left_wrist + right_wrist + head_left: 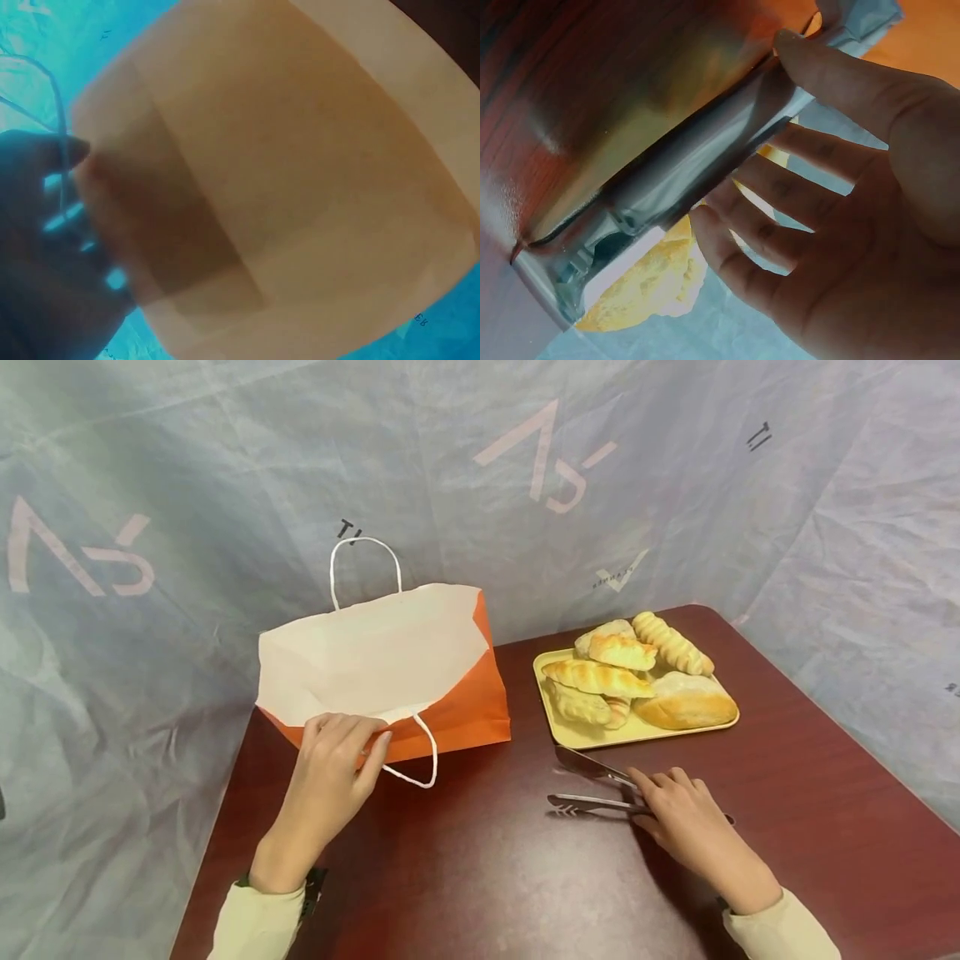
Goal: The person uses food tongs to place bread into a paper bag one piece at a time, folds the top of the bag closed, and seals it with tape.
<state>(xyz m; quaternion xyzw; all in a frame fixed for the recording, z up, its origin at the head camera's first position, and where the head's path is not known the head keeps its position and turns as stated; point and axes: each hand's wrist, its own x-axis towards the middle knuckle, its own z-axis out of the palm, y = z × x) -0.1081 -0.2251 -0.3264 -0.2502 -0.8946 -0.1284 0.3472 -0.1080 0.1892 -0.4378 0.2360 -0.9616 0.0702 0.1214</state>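
Note:
An orange paper bag (468, 714) with a white inside lies tipped on the table, its wide mouth facing up and toward me. My left hand (330, 781) pinches the near rim, beside a white cord handle (433, 752). In the left wrist view the bag's pale inner wall (315, 172) fills most of the picture, with the dark left hand (45, 247) at its edge. Metal tongs (592, 766) are in my right hand (686, 818), arms spread, tips pointing left. The right wrist view shows thumb and fingers on either side of the tongs (682, 161).
A yellow tray (585, 741) holding several breads, among them a ridged roll (671, 643) and a large loaf (686, 700), stands right of the bag, just beyond the tongs' tips. A grey printed sheet (450, 477) hangs behind and beside the dark red table (480, 860).

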